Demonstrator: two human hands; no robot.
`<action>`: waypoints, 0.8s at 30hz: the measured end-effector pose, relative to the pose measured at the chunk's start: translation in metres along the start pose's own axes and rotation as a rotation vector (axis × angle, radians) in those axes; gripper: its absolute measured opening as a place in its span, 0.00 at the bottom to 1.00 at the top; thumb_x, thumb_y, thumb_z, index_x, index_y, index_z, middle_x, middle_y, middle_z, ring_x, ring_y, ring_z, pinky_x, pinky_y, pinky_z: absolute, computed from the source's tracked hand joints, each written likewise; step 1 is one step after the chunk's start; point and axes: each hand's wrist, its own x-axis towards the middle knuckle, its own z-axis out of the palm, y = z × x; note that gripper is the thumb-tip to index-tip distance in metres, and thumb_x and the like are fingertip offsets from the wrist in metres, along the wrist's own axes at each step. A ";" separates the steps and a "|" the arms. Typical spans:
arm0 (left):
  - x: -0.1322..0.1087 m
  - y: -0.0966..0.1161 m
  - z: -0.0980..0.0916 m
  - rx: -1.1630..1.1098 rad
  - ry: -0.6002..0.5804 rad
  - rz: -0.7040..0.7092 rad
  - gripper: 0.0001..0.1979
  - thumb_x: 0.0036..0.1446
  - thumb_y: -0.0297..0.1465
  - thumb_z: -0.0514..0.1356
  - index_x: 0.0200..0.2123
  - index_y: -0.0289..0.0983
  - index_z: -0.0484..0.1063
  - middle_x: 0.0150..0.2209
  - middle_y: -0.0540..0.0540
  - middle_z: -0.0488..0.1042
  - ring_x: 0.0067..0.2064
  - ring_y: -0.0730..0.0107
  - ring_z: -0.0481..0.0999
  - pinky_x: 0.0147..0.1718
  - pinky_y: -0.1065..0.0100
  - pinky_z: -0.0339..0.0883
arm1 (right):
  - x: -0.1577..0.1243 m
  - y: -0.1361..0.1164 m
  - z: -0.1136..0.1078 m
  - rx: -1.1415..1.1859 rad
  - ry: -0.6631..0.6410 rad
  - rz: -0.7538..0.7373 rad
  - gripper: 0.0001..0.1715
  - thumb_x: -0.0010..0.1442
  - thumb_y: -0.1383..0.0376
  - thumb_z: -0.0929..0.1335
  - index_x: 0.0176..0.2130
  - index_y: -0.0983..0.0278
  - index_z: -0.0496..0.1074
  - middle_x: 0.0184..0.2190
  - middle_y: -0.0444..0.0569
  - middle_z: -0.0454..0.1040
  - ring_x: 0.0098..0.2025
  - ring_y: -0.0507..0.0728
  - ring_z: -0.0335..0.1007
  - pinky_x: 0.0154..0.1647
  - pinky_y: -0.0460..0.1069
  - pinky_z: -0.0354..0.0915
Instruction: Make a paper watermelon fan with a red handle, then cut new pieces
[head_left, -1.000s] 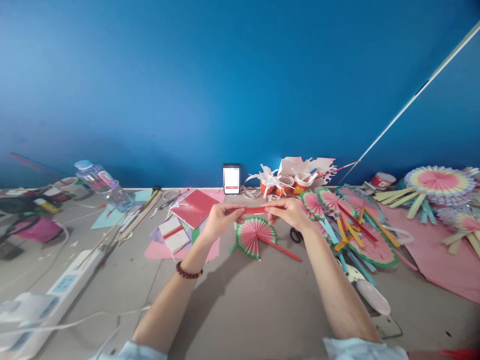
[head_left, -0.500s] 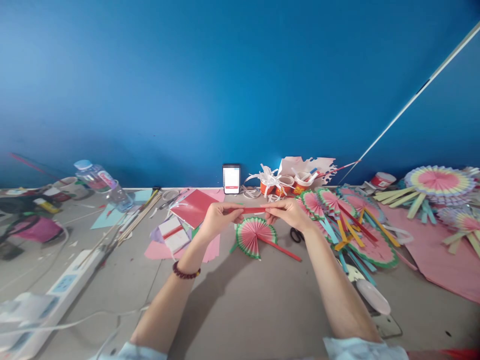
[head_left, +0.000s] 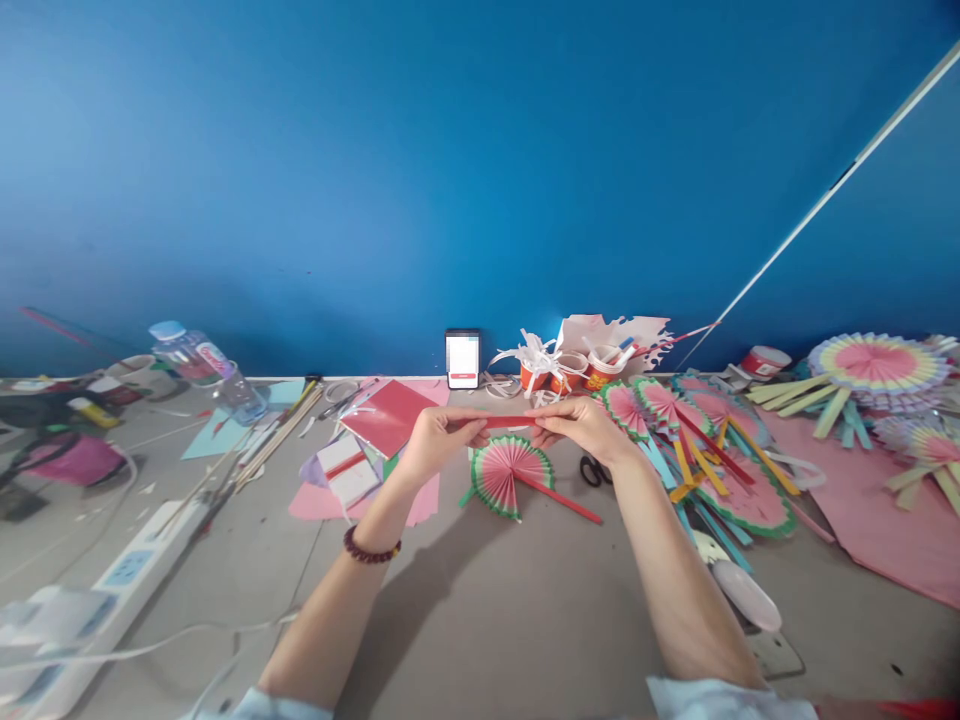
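Observation:
Between my two hands a narrow red paper strip [head_left: 510,422] is stretched level above the table. My left hand [head_left: 444,437] pinches its left end, and my right hand [head_left: 574,428] pinches the right end. Just below the strip lies a pleated paper fan [head_left: 504,478], pink with a green and white rim. A red strip [head_left: 561,498] runs from its middle toward the lower right. Black-handled scissors [head_left: 594,471] lie beside my right wrist, their blades not visible. Left of my left hand is a sheet of red paper [head_left: 386,418] on other coloured papers.
A phone [head_left: 463,360] leans upright against the blue wall. Paper cups [head_left: 604,366] with pens and white strips stand at the back. Several pleated fans [head_left: 877,362] crowd the right. A water bottle [head_left: 191,352], wooden sticks [head_left: 279,440] and a power strip [head_left: 124,580] are at left.
Almost nothing differs. My right fingers have shifted very slightly along the red strip; both hands still hold it in the same place above the fan.

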 end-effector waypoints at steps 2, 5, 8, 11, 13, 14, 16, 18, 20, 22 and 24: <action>-0.001 0.001 0.000 0.014 0.013 0.004 0.16 0.45 0.37 0.67 0.35 0.32 0.79 0.26 0.44 0.79 0.28 0.64 0.79 0.32 0.64 0.76 | 0.000 0.000 0.000 -0.021 0.006 -0.011 0.17 0.50 0.60 0.72 0.41 0.63 0.78 0.29 0.50 0.79 0.30 0.57 0.76 0.34 0.51 0.72; -0.001 0.001 0.000 -0.017 -0.010 0.007 0.16 0.46 0.37 0.66 0.35 0.32 0.79 0.26 0.44 0.79 0.28 0.64 0.79 0.32 0.64 0.76 | -0.001 0.000 0.000 -0.005 0.015 -0.009 0.17 0.50 0.60 0.72 0.40 0.63 0.79 0.29 0.51 0.79 0.29 0.57 0.76 0.34 0.51 0.72; 0.000 -0.001 -0.002 -0.057 -0.029 0.010 0.15 0.46 0.37 0.66 0.36 0.32 0.78 0.25 0.44 0.79 0.27 0.65 0.79 0.32 0.64 0.76 | -0.002 -0.001 -0.001 0.038 0.012 0.017 0.16 0.48 0.60 0.73 0.38 0.64 0.79 0.27 0.51 0.79 0.29 0.57 0.76 0.33 0.51 0.72; 0.000 -0.002 -0.002 -0.069 -0.041 0.010 0.14 0.46 0.36 0.66 0.34 0.32 0.79 0.25 0.44 0.79 0.28 0.65 0.79 0.32 0.65 0.76 | -0.002 -0.002 -0.003 0.065 -0.019 0.032 0.14 0.48 0.62 0.73 0.38 0.63 0.79 0.28 0.50 0.79 0.30 0.57 0.76 0.34 0.51 0.72; 0.000 -0.001 -0.003 -0.064 -0.063 0.013 0.13 0.46 0.35 0.66 0.34 0.33 0.79 0.26 0.44 0.79 0.30 0.65 0.79 0.33 0.65 0.76 | -0.003 -0.002 -0.005 0.065 -0.032 0.032 0.11 0.49 0.62 0.72 0.35 0.63 0.80 0.29 0.50 0.79 0.31 0.57 0.77 0.36 0.51 0.72; -0.001 0.000 -0.004 -0.058 -0.072 0.013 0.12 0.47 0.35 0.66 0.34 0.33 0.79 0.27 0.44 0.79 0.30 0.65 0.79 0.34 0.65 0.76 | -0.003 -0.002 -0.005 0.064 -0.028 0.032 0.11 0.48 0.62 0.73 0.33 0.63 0.80 0.30 0.51 0.79 0.31 0.57 0.77 0.36 0.51 0.72; -0.001 0.001 -0.005 -0.051 -0.085 0.002 0.12 0.47 0.34 0.66 0.34 0.33 0.79 0.28 0.44 0.79 0.31 0.65 0.79 0.35 0.65 0.76 | -0.003 -0.003 -0.005 0.064 -0.010 0.037 0.10 0.47 0.61 0.73 0.31 0.64 0.79 0.30 0.51 0.79 0.31 0.57 0.77 0.36 0.51 0.72; -0.001 0.002 -0.007 -0.056 -0.089 -0.019 0.13 0.47 0.35 0.66 0.35 0.33 0.79 0.28 0.43 0.79 0.31 0.64 0.80 0.36 0.64 0.75 | -0.003 -0.004 -0.004 0.064 -0.003 0.045 0.11 0.47 0.61 0.73 0.31 0.64 0.79 0.30 0.51 0.79 0.31 0.57 0.77 0.36 0.52 0.72; -0.001 0.003 -0.009 -0.071 -0.104 -0.043 0.14 0.46 0.36 0.66 0.35 0.33 0.79 0.28 0.43 0.80 0.31 0.64 0.80 0.36 0.63 0.75 | -0.003 -0.004 -0.003 0.057 -0.015 0.047 0.11 0.48 0.61 0.72 0.31 0.65 0.79 0.31 0.51 0.79 0.31 0.57 0.76 0.37 0.52 0.72; 0.000 0.002 -0.010 -0.084 -0.125 -0.065 0.15 0.46 0.37 0.66 0.36 0.33 0.78 0.30 0.42 0.80 0.32 0.64 0.80 0.37 0.64 0.75 | -0.004 -0.005 -0.004 0.052 -0.036 0.040 0.10 0.49 0.61 0.72 0.30 0.65 0.79 0.31 0.52 0.79 0.32 0.57 0.76 0.38 0.52 0.72; 0.000 0.001 -0.011 -0.096 -0.137 -0.084 0.16 0.46 0.37 0.67 0.36 0.33 0.78 0.30 0.42 0.80 0.33 0.64 0.79 0.37 0.64 0.74 | -0.005 -0.005 -0.005 0.054 -0.066 0.035 0.10 0.49 0.61 0.71 0.31 0.66 0.79 0.31 0.52 0.79 0.33 0.57 0.76 0.39 0.52 0.72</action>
